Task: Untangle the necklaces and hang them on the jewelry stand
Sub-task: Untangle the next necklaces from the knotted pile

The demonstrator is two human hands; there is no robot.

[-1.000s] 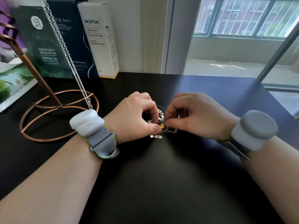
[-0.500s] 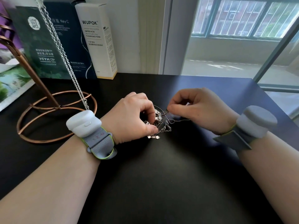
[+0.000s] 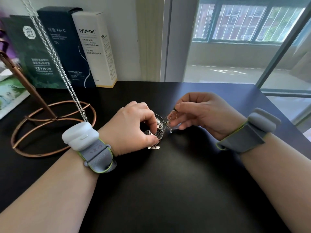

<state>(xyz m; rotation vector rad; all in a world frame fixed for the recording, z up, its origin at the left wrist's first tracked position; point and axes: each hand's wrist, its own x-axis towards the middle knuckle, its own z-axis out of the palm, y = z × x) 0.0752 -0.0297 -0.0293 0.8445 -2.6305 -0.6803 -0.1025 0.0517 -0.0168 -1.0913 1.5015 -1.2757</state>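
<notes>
left hand (image 3: 133, 125) pinches tangle (image 3: 158, 133), dead centre | right hand (image 3: 202, 113) pinches thin strand (image 3: 168, 121), now drawn out toward 2 o'clock | knot loosening, not free | stand (image 3: 50, 118) at 9 o'clock, one chain (image 3: 55, 61) hung

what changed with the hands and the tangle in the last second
The right hand pulled away from the left hand, up and rightward, drawing a thin chain it pinches out of the tangle. The left hand kept gripping the tangle on the table; the silver chain on the jewelry stand hangs as before.
</notes>
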